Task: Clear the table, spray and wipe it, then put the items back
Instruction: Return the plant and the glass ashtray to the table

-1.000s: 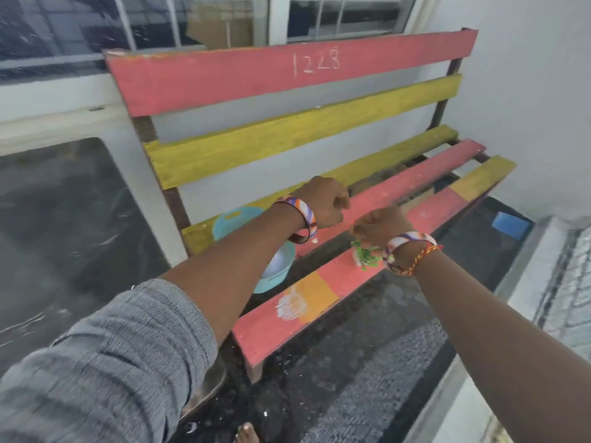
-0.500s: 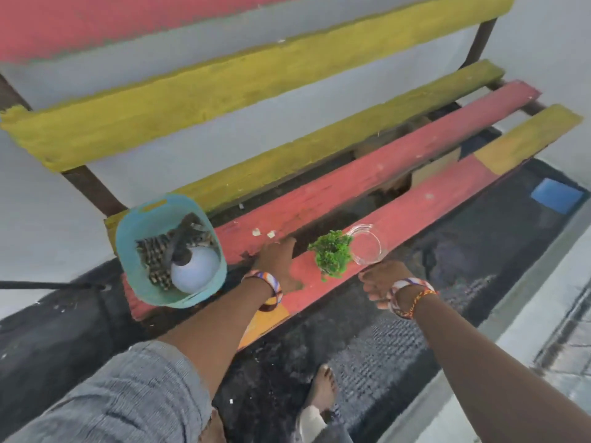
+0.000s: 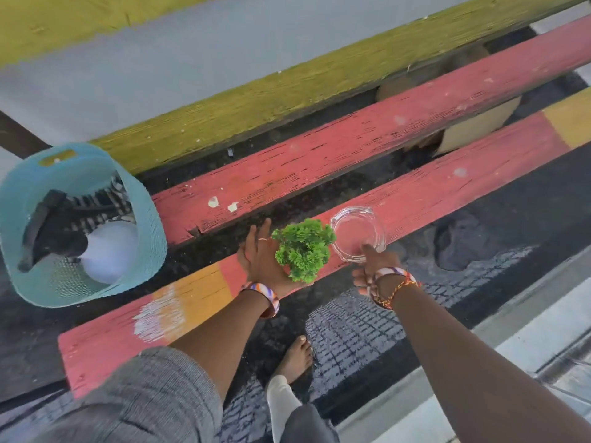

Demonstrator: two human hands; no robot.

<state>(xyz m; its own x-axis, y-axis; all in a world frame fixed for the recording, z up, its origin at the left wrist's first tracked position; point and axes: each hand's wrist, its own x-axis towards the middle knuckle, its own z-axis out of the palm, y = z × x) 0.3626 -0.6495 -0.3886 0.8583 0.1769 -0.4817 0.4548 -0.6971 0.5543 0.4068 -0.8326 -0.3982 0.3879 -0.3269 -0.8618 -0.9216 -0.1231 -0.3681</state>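
Observation:
A small green plant (image 3: 303, 247) stands on the front red plank of the bench (image 3: 447, 193). My left hand (image 3: 260, 257) cups its base from the left, thumb under the foliage and fingers stretched out; the pot itself is hidden. Just right of the plant sits a clear glass ashtray (image 3: 350, 230). My right hand (image 3: 374, 266) pinches its near rim, with the thumb inside the dish and the fingers below the plank's edge. At the left stands a teal basket (image 3: 150, 231) that holds a white spray bottle (image 3: 108, 251) with a black trigger and a striped cloth (image 3: 92, 209).
The bench has red and yellow slats with dark gaps between them. White flecks (image 3: 220, 204) lie on the middle red slat. My bare foot (image 3: 295, 358) is on the dark wet floor below, and a pale kerb (image 3: 527, 346) runs along the right.
The view has tilted down and come closer. My left hand slid right from the plank onto the plant's base. My right hand rose from below the plank's edge to the ashtray's rim.

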